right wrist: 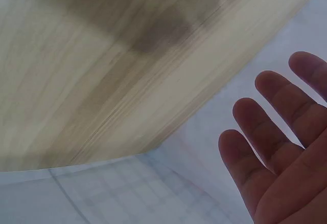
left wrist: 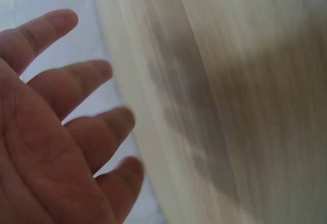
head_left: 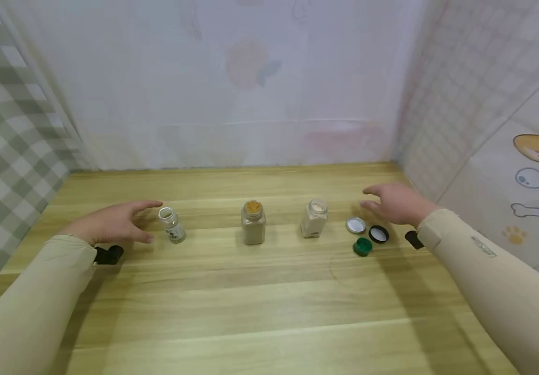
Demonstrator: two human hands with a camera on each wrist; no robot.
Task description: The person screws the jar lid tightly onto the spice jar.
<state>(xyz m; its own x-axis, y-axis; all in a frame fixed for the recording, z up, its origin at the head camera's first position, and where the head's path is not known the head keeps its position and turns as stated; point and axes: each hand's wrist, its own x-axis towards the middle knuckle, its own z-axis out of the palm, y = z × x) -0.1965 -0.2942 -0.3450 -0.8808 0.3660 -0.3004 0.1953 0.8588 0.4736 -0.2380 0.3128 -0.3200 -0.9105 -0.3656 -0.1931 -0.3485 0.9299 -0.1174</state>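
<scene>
My left hand (head_left: 114, 222), fingers spread and thumb apart, hovers just left of a small open glass jar (head_left: 173, 227) with a printed label. At the middle of the table stands a squarish glass jar (head_left: 253, 226) with grey-brown sides and orange-brown stuff at its mouth. Right of it is an open squarish jar (head_left: 314, 220) of pale contents. My right hand (head_left: 393, 202), holding nothing, is over the table's right side, beyond three lids: a silver-rimmed white one (head_left: 356, 225), a black-rimmed one (head_left: 379, 234) and a green cap (head_left: 363, 246). Both wrist views show loosely extended fingers.
The wooden table (head_left: 250, 307) ends at a pale curtain-like back wall (head_left: 180, 83). A green checked wall covering (head_left: 11, 130) closes the left side, and a panel with cartoon prints (head_left: 509, 182) the right.
</scene>
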